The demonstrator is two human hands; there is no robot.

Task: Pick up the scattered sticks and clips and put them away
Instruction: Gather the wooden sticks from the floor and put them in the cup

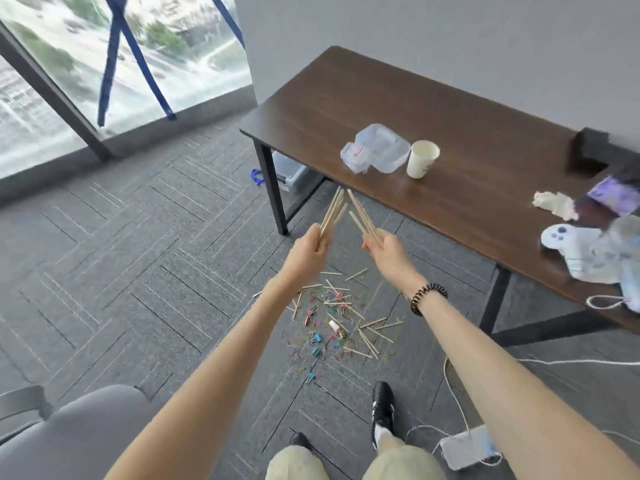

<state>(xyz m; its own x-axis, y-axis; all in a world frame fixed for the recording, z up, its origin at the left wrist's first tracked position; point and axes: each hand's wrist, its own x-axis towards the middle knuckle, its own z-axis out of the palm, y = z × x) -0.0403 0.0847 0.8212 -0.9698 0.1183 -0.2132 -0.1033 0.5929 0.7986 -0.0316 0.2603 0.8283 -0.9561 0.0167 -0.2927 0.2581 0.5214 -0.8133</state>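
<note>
Both hands are up over the carpet [138, 271], and the sticks [332, 213] fanning from the left hand [308, 245] and right hand [384, 247] nearly cross at the tips: only a slim gap between them. Just beyond stands the table [415, 98]; its near edge and black leg [273, 188] bar the low route. On top, bare wood on the left, then a clear box [379, 152] just beside a paper cup [420, 162]; the right end is crowded, a controller [575, 251] among the clutter. Under the forearms clips [316, 338] litter the floor, open carpet to their left, a chair [79, 427] near left, a cable [453, 393] right.
</note>
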